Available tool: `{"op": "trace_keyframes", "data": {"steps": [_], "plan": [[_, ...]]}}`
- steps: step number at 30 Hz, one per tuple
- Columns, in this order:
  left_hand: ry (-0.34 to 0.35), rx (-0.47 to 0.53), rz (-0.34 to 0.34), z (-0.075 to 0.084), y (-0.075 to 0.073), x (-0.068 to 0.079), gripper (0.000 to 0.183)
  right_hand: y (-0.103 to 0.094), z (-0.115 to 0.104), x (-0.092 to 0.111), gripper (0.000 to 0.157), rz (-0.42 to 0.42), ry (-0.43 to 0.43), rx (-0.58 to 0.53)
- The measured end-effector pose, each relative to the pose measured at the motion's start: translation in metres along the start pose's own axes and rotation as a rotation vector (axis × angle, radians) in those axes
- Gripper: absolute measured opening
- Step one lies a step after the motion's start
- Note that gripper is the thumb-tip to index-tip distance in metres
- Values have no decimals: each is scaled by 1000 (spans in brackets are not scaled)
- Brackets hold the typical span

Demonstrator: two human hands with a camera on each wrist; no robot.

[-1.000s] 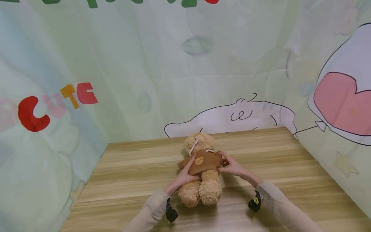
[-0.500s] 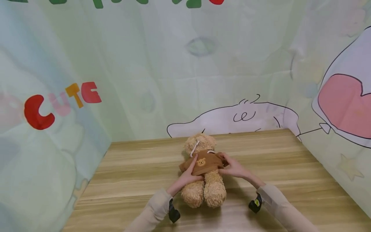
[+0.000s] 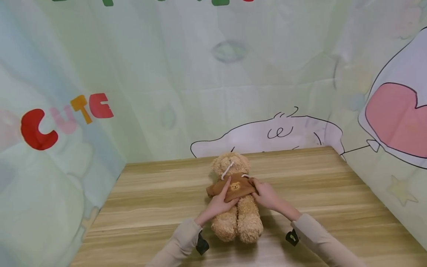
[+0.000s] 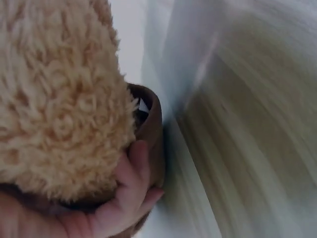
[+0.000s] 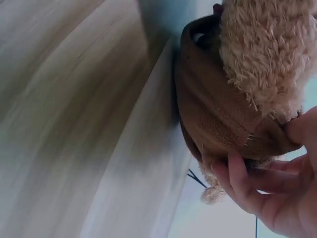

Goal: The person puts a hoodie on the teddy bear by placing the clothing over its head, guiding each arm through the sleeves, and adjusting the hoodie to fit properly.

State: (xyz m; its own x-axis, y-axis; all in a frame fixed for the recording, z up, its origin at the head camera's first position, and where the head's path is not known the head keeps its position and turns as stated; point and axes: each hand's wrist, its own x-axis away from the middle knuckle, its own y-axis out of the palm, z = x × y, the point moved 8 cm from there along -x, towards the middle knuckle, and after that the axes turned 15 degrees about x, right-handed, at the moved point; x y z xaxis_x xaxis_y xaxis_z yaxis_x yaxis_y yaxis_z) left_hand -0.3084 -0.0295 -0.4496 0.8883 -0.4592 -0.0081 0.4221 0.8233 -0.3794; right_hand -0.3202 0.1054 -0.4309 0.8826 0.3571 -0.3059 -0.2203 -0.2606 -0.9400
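A tan, curly-furred teddy bear lies on its back on the wooden table, head to the far edge, legs toward me. It wears a brown hoodie with a small bear-face patch and white drawstrings. My left hand grips the hoodie's lower part, its thumb along the front; in the left wrist view fingers curl at the brown cloth beside a furry leg. My right hand pinches the hoodie's opposite side, cloth between thumb and fingers in the right wrist view. The bear's arms are hidden by the sleeves.
The wood-grain table extends on both sides of the bear. Printed fabric walls with cartoon figures and letters stand along its back and sides. Black wrist cameras hang below both cuffs.
The bear's legs have shifted slightly right and toward me. My right hand has drawn its fingers closer on the hoodie's side; my left hand has moved a little right with the hoodie.
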Motion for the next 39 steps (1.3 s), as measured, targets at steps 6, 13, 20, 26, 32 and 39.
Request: {"op": "trace_keyframes", "data": {"steps": [6, 13, 20, 26, 32, 39], "plan": [[-19, 50, -44, -1, -1, 0, 80, 8, 15, 1, 44, -114, 17, -264], [10, 26, -56, 1, 3, -2, 81, 13, 23, 2, 43, -151, -13, -301], [9, 12, -72, 6, 13, 0, 76, 15, 27, 2, 29, -30, 78, 22], [51, -13, -56, 9, 19, 0, 74, 17, 32, 1, 30, -56, 207, -230], [92, -53, -41, 9, 12, -2, 75, 39, 45, 7, 54, -379, 396, -895], [81, -79, -146, 6, 10, -2, 71, 51, 44, 19, 50, -690, 342, -1335]]}}
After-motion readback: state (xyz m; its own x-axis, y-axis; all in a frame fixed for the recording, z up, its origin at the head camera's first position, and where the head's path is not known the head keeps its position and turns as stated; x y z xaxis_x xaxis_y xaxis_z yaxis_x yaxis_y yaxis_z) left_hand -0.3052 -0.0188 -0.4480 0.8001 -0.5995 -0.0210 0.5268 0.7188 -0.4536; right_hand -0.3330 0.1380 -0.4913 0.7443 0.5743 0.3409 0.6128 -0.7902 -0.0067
